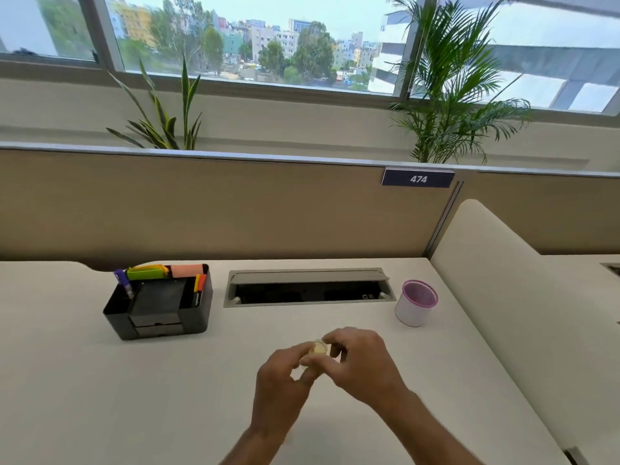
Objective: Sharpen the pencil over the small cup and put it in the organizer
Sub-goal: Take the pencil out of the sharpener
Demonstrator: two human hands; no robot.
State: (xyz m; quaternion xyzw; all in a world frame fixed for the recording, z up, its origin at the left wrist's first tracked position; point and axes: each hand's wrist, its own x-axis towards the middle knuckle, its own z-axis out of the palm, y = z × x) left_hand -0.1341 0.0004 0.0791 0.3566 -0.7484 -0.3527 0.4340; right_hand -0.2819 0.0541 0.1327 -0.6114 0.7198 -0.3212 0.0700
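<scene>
Both hands met low over the middle of the white surface (100, 397), fingers pinched together around one small pale, round-ended thing (317, 349); too blurred to tell what it was. Left hand (285, 377) came in from below with thumb and fingertips closed on its near side, right hand (360, 360) curled over it from the right, fingers closed on the far side. No pencil could be made out anywhere; if one sat in the grip, the fingers hid it. Small cup (416, 303), white with a purple rim and mesh-looking inside, stood upright at the back right of the surface, well apart from the hands. Black organizer (161, 307) stood at the back left, also well apart from them, holding a purple-capped pen (122, 281) in its left slot, green and orange sticky pads (167, 271) along the rear, and a red-and-yellow marker (198, 290) on its right side. Grey cable hatch (307, 286) lay open in the surface between organizer and cup. Beige partition (235, 209) behind carried a blue tag reading 474 (418, 178). Two potted plants (453, 95) rose behind it, under the window (268, 38).
</scene>
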